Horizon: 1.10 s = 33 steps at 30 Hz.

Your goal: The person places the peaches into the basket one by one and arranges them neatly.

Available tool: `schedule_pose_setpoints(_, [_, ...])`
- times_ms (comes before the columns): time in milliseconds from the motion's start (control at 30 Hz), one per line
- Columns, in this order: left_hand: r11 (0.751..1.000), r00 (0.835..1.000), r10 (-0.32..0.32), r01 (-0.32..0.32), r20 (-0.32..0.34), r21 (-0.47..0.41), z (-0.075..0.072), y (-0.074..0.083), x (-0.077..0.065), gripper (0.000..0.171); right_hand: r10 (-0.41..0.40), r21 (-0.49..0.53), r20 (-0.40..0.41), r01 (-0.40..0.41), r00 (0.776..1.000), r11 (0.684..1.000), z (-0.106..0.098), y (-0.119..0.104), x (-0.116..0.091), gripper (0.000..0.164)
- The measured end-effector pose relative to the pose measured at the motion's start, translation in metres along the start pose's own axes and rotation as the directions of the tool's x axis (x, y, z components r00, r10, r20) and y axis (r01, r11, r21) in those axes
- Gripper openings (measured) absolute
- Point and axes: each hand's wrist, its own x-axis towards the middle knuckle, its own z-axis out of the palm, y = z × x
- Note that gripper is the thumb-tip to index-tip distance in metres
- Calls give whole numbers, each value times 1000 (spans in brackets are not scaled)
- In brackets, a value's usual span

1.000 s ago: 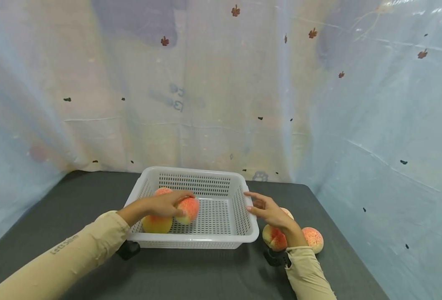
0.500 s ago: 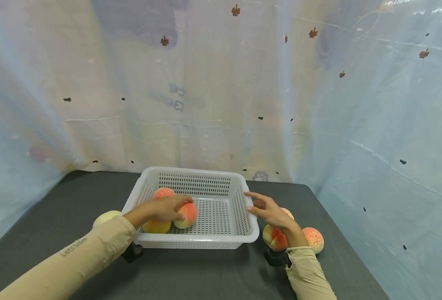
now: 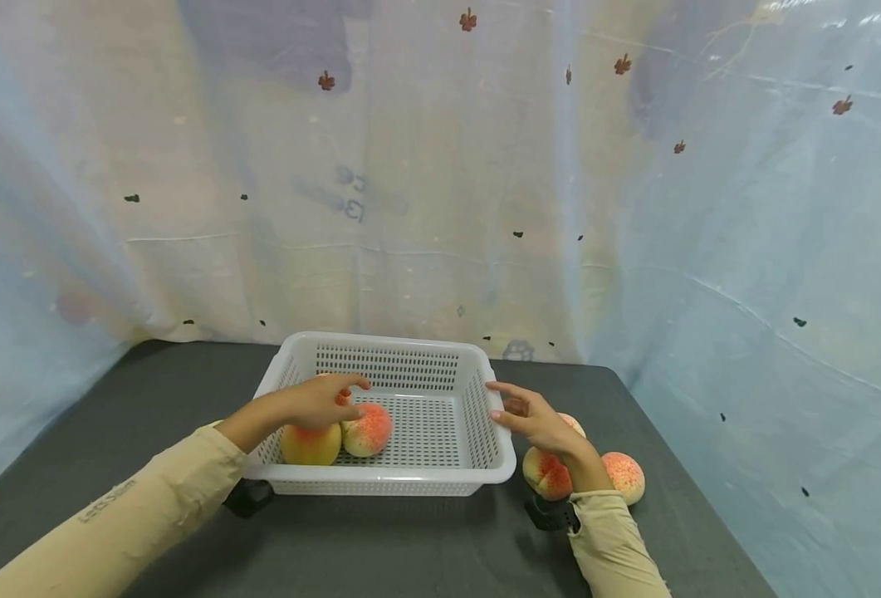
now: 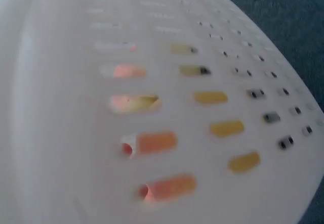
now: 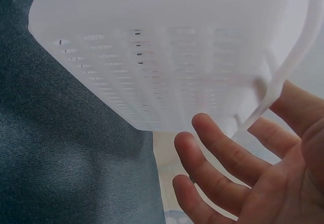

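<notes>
In the head view, a white slotted plastic basket [image 3: 440, 475] holds several peaches at its left side. My left hand [image 3: 309, 403] is over them, fingers spread, its thumb overlapping a pink-red peach [image 3: 370, 432]. Beside that lies a yellow-orange peach [image 3: 311, 446]; another peach [image 3: 344, 397] is mostly hidden behind the hand. At the basket's right rim is my right hand [image 3: 540, 425], its index finger and thumb touching the edge. The right wrist view shows its other fingers [image 5: 215, 158] loosely extended outside the wall. The left wrist view shows peach colours through the basket wall [image 4: 66, 133].
Right of the basket, a peach [image 3: 547, 475] and another [image 3: 571, 423] sit partly behind the right hand; a further peach [image 3: 624, 477] lies by the right sleeve. The dark table [image 3: 380, 548] ends near a hanging plastic sheet [image 3: 440, 166].
The left hand has let go of the pink-red peach and shifted left and up. That peach now sits beside the yellow-orange one. The right hand and basket have stayed put.
</notes>
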Motion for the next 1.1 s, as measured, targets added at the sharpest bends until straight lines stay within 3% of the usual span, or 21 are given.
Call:
schedule_pose_setpoints(300, [995, 999, 40, -40, -7, -90, -9, -7, -15, 48, 3, -8, 0, -3, 1000, 1000, 2, 1, -1, 64])
schedule_pose_setpoints(567, [985, 994, 103, -105, -21, -141, -26, -14, -33, 52, -4, -3, -3, 4, 1000, 1000, 2, 0, -1, 64])
schedule_pose_setpoints(700, [981, 994, 105, -107, -22, -159, -34, -21, -42, 53, -6, -6, 1, 6, 1000, 1000, 2, 0, 0, 63])
schedule_pose_setpoints(900, [981, 991, 113, -123, -72, -151, -45, -33, -55, 53, -1, -13, 3, 1, 1000, 1000, 3, 0, 0, 64])
schedule_pose_setpoints(1100, [969, 986, 114, -137, -119, -204, -51, -48, -62, 56, 4, -18, -6, -4, 1000, 1000, 2, -1, 0, 64])
